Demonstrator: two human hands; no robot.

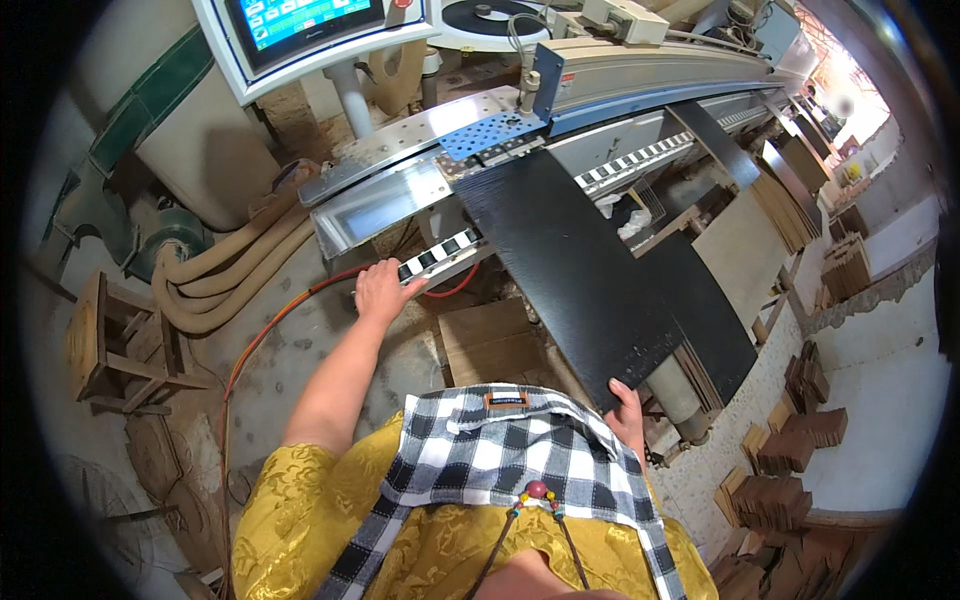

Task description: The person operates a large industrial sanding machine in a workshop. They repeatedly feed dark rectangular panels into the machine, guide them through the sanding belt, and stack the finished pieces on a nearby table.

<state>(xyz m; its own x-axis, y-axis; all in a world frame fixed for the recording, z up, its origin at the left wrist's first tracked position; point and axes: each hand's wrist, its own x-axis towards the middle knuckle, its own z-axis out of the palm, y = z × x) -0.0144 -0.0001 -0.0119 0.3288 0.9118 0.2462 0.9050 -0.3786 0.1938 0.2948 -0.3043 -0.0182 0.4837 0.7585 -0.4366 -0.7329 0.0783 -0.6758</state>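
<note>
At the near corner of the black panel (570, 275), your right hand (627, 412) touched its edge; your left hand (381, 292) rested on the roller track (438, 257). Whether either grasped, I could not tell. The panel lay across this track; uneven pressure could skew it.

- Control screen (305, 22), left beyond the large black panel (575, 265): top cut off, icons too small to read.
- Right hand (627, 412), at the large black panel's near corner: forearm hidden by the checked apron (520, 465).
- Grey roller (673, 395), under the large black panel: one end hidden.
- Bright background (850, 100), right beyond the large black panel: blurred.
</note>
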